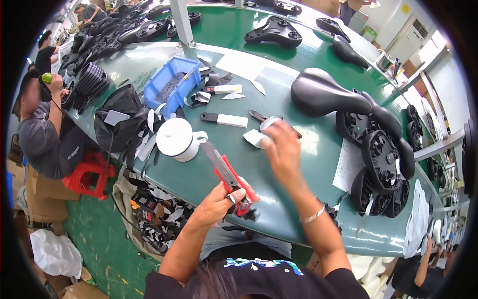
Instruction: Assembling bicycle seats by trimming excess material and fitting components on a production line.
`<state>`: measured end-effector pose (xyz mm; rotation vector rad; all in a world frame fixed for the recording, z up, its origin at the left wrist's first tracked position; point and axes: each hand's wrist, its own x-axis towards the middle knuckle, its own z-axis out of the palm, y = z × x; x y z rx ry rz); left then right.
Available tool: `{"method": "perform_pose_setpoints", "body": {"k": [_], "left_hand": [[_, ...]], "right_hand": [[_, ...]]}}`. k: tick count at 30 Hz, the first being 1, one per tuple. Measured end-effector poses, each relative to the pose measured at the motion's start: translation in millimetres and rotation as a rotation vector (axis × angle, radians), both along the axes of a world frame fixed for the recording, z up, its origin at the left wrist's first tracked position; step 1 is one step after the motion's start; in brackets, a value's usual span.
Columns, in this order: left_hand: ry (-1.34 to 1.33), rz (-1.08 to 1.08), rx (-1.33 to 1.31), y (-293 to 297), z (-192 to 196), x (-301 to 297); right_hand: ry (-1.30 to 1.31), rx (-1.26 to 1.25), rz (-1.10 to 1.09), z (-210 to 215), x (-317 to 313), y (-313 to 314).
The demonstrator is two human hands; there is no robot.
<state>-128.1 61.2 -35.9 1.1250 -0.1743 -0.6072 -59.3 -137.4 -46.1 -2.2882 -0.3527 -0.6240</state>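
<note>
One red utility knife sat gripped in the left hand; the right hand pinched one blurred, seemingly white strip near the table's front edge.

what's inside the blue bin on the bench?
The blue bin holds dark, flat black pieces, seemingly cut scraps. What lies beneath them and the bin floor is covered, so nothing more can be told.

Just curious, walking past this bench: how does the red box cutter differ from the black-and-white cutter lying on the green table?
The red box cutter is gripped in the left hand, blade out and angled up-left; the black-and-white cutter lies flat and untouched beside the white mug. One has a red body, the other a black and white one. Both are slim and elongated.
</note>
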Motion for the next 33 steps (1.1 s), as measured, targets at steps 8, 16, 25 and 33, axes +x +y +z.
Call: {"method": "perform_pose_setpoints", "body": {"k": [8, 16, 25, 33], "left_hand": [[0.014, 0.009, 0.097, 6.9, 8.3, 4.5], [-0.034, -0.079, 0.080, 27.0, 11.2, 8.4], [-0.079, -0.040, 0.108, 31.5, 9.4, 4.9], [-0.071, -0.035, 0.120, 35.9, 8.5, 3.3]], "right_hand": [[0.026, -0.384, -0.156, -42.3, 30.8, -37.9], [0.309, 0.025, 0.171, 48.1, -57.0, -7.5], [0.245, -0.094, 0.203, 55.7, -68.6, -5.4], [0.208, -0.193, 0.228, 61.8, -69.9, 0.2]]}}
